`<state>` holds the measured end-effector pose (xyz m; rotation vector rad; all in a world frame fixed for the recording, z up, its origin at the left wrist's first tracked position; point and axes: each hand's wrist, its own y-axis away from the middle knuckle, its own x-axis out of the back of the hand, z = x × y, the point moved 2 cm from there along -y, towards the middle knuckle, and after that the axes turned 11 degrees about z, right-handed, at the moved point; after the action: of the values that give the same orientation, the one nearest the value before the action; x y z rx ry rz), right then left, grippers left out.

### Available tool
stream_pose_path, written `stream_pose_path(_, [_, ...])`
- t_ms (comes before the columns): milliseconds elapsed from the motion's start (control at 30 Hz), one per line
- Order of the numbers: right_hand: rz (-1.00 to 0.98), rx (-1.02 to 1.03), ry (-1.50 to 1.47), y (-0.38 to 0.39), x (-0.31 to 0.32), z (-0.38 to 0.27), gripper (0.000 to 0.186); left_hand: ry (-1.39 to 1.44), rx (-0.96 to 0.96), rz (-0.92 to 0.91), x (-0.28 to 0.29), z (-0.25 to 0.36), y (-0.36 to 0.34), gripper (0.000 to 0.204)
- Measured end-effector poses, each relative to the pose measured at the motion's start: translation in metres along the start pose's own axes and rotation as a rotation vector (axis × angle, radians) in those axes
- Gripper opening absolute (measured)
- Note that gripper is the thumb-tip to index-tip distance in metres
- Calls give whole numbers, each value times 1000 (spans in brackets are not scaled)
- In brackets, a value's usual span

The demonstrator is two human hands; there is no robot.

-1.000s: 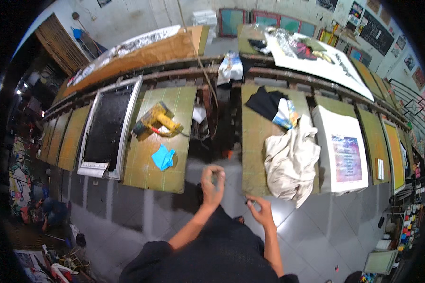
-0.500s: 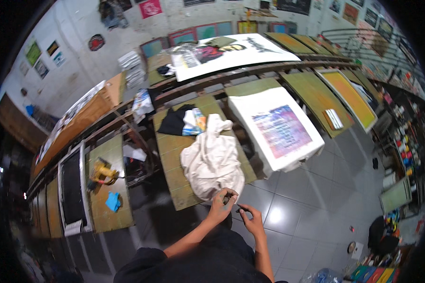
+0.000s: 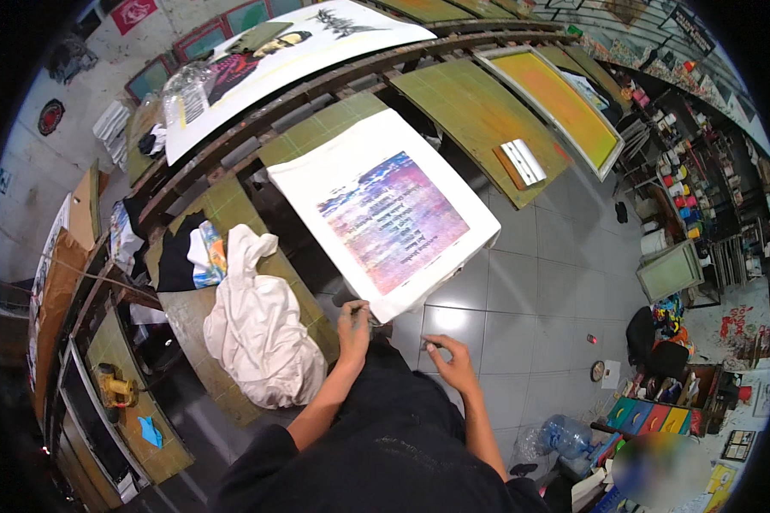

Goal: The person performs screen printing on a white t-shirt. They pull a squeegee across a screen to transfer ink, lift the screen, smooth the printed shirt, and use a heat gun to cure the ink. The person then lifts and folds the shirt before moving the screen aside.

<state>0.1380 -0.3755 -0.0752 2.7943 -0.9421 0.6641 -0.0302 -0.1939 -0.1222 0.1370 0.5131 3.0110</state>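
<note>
A white printed garment (image 3: pixel 308 173) lies flat on a green platen (image 3: pixel 325 120) ahead of me. My left hand (image 3: pixel 352 329) is at its near corner, fingers bent together; whether they pinch the fabric is unclear. Slightly to the right and lower, my right hand (image 3: pixel 449 362) is closed around something small and dark, too small to name. A crumpled cream cloth (image 3: pixel 261 333) lies left of my hands, with a black garment (image 3: pixel 175 261) and a colourful printed piece (image 3: pixel 207 256) behind it.
A yellow power tool (image 3: pixel 115 389) and blue cloth (image 3: pixel 151 432) sit lower left. More platens (image 3: pixel 436 103), a framed screen (image 3: pixel 556 103) and a white-and-wood object (image 3: pixel 526 161) are at upper right. Shelves of containers (image 3: pixel 680 197) and a water jug (image 3: pixel 565 436) stand along the right, beyond tiled floor (image 3: pixel 522 299).
My view has swung to the right, bringing the printed garment to the centre. My left hand has moved from beside the cream cloth to the printed garment's near corner.
</note>
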Motion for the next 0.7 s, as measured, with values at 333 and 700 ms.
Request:
stream_pose_path(333, [147, -10, -43, -126, 78, 81, 25, 75, 377, 209, -18, -27, -14, 29])
stream_pose_path(700, [195, -1, 183, -263, 124, 177, 62, 405, 854, 327, -45, -96, -2, 52])
